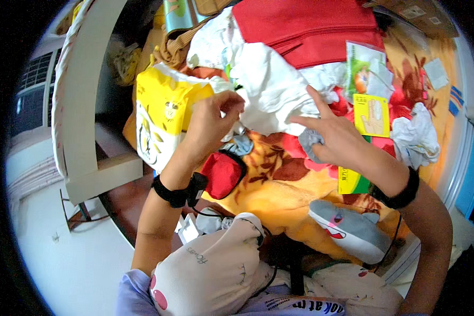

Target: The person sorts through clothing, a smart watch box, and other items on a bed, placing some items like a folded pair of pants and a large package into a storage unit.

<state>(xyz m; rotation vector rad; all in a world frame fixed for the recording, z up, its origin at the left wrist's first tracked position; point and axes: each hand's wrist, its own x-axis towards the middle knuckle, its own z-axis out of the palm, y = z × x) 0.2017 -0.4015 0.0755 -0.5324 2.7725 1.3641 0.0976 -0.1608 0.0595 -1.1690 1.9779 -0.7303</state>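
Observation:
My left hand point(217, 118) is raised beside a yellow and white bag point(158, 114), its fingers bent; whether it pinches something small cannot be told. My right hand point(328, 134) has its index finger and thumb spread, while the lower fingers curl around a bunched grey cloth point(311, 144). Between and beyond the hands lies a crumpled white cloth point(270, 87). A red pouch with a dark edge point(222, 173) rests below my left hand. To the right of my right hand is a yellow card picturing a hand point(371, 115).
A red zippered bag point(312, 27) lies at the back on an orange patterned blanket point(252, 197). A grey and white shark plush point(349, 231) sits near my right forearm. Another white cloth point(414, 136) is at the right. A white bed frame point(83, 98) borders the left side.

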